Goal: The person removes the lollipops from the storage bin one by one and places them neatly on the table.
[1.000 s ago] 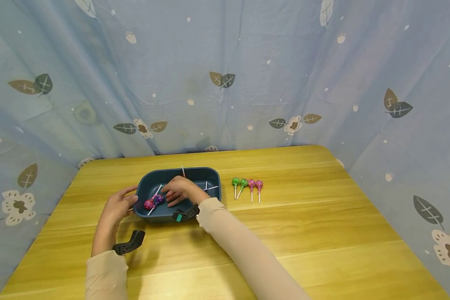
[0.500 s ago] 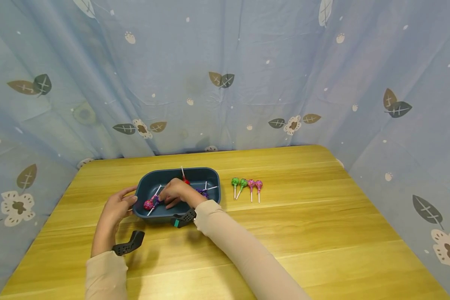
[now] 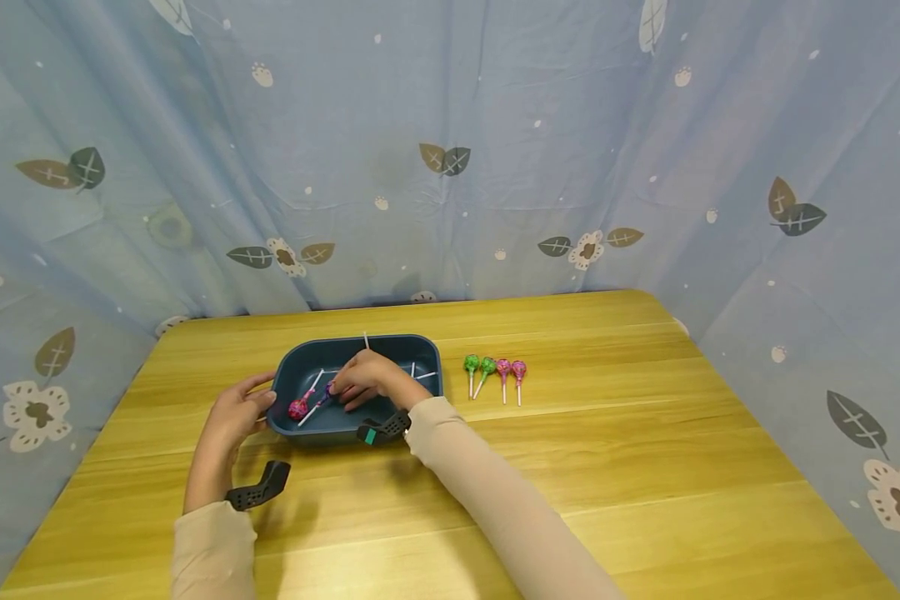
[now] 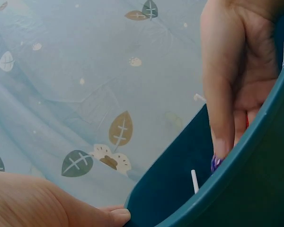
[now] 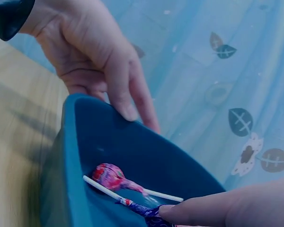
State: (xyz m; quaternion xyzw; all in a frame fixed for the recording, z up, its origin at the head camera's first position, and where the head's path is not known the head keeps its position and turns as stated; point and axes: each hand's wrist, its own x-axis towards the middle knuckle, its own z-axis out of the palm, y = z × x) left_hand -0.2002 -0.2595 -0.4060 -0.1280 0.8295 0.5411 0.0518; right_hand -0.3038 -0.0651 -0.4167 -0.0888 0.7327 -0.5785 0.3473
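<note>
The right hand (image 3: 367,375) reaches into the box (image 3: 318,437), finger and thumb pinching the purple lolly (image 5: 146,211) at its wrapper; most of that lolly's head is hidden by the fingers. Whether it is clear of the box floor, I cannot tell. The left hand (image 3: 238,408) holds the box at its left end, thumb over the rim.

Just beside the pinched one, in the left part of the box, lies the pink-red lolly (image 5: 108,177), the purple one's stick passing in front of it. At the back of the box one stick (image 3: 366,340) pokes up past the rim, and near the right end two more sticks (image 3: 425,376) show; the right hand and wrist block what they belong to, so colours and a full count cannot be read.

Outside, just right of the box, a row lies on the table (image 3: 645,433): two green lollies (image 3: 472,362), then two pink lollies (image 3: 503,367), heads away from the person and sticks toward them.

This looks like sorting by colour out of the box. On that reading, two pairs are done, a purple one is in hand but not yet out, and at least four others are left inside.
</note>
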